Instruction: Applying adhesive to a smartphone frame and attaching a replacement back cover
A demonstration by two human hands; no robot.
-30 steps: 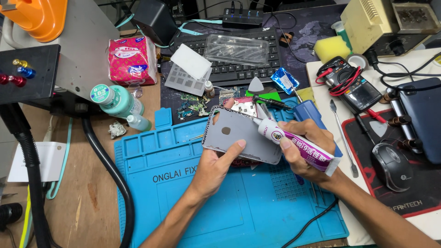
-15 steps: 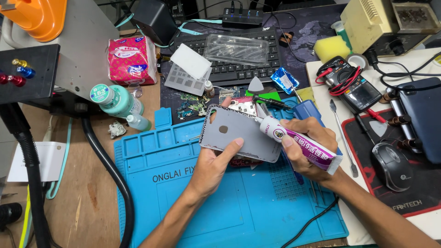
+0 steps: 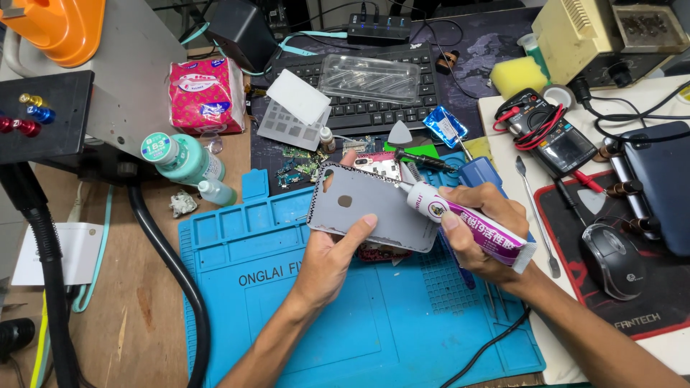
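Your left hand (image 3: pixel 327 262) is clamped on the grey phone back cover (image 3: pixel 370 208), thumb across its lower face and fingers behind, holding it tilted above the blue repair mat (image 3: pixel 374 323). Your right hand (image 3: pixel 478 230) is wrapped tight around the white-and-purple glue tube (image 3: pixel 467 226), whose nozzle touches the cover's upper right edge (just by the corner).

Going by that nozzle position, the gluing looks under way rather than finished; I can't make out a bead along the rim at this size, so how much of the edge is covered is unclear. The opened phone (image 3: pixel 377 167) lies behind the cover, so joining the two is not yet done.

Against a second ago, the cover has tipped slightly and your thumb has slid up its face, while the tube has hardly moved.

Farther out sit a teal bottle (image 3: pixel 183 158) to the left, the keyboard (image 3: pixel 359 90) beyond, and a multimeter (image 3: pixel 550 136) and mouse (image 3: pixel 611 260) to the right.
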